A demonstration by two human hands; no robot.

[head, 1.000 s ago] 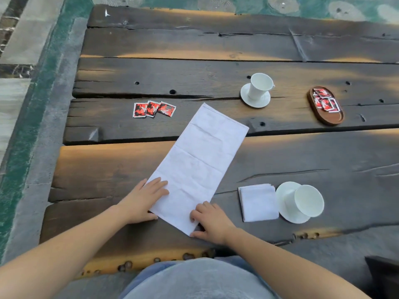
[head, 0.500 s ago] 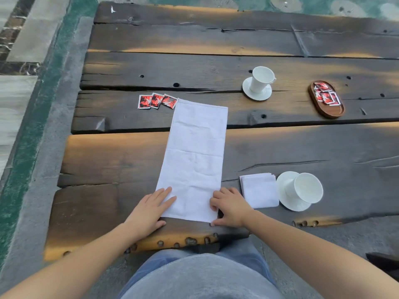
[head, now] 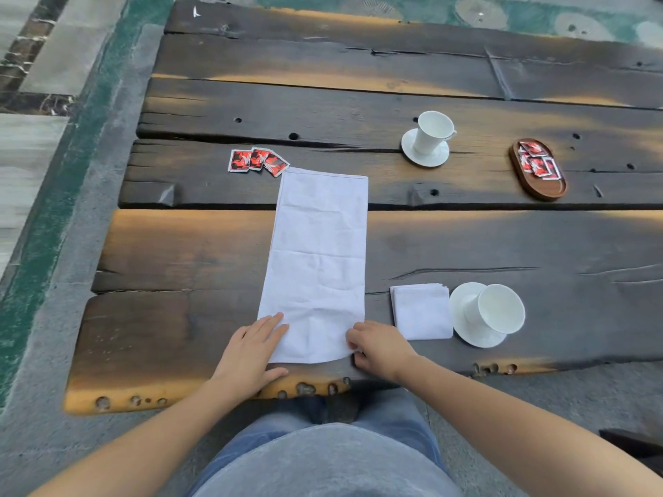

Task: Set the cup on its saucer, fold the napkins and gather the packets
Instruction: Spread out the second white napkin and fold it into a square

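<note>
A long white napkin (head: 317, 260) lies lengthwise on the dark wooden table (head: 186, 252), its near end at the table's front edge. My left hand (head: 251, 347) rests flat on its near left corner, fingers straight. My right hand (head: 380, 347) pinches the near right corner, which is lifting off the wood. A folded white napkin (head: 421, 312) lies to the right, beside a white cup (head: 497, 310) on its saucer (head: 466, 333). A second cup (head: 432, 132) stands on a saucer (head: 425, 154) farther back. Three red packets (head: 256, 161) lie loose beyond the napkin's far left corner.
A small oval wooden tray (head: 543, 186) at the right holds several red packets (head: 536, 161). The table's front edge runs just under my hands, with my lap below it. Stone and green flooring surround the table on the left and far side.
The napkin has swung from a slant to straight lengthwise and slid toward me. My right hand has curled on the near right corner, which now lifts.
</note>
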